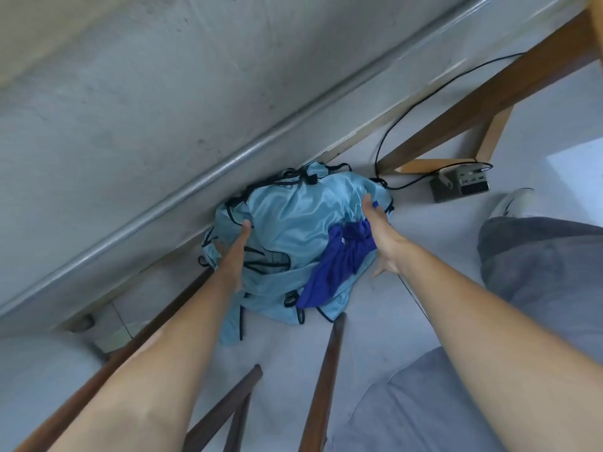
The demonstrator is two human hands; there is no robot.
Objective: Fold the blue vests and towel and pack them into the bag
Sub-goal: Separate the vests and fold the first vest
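The left hand point(233, 252) and the right hand point(380, 234) are both reaching down, one on each side of a soft pile of shiny light blue vests with thin black trim point(290, 230). The left hand lies against the left side of the pile with its fingers tucked into the cloth, so I cannot tell if it is gripping. The right hand lies flat against the right side, fingers long and straight, thumb sticking out toward the floor. Between the hands, closer to the right one, a dark blue cloth point(336, 265) lies crumpled on top of the vests and touches the right palm.

The pile sits on a pale grey floor point(284, 350). Just past the hands it is squeezed against a grey concrete wall point(146, 93) with a round metal pipe point(182, 187) running along it. Near the arms stand dark brown wooden legs point(326, 370), one almost touching the near edge of the pile. A bare strip of floor runs between these legs.

Beyond the right hand, a black cable point(408, 112) loops down to a small grey power box point(461, 185) on the floor, beside a light wooden frame point(483, 99). Further right are a leg in grey trousers point(538, 256) and a white shoe point(514, 202).
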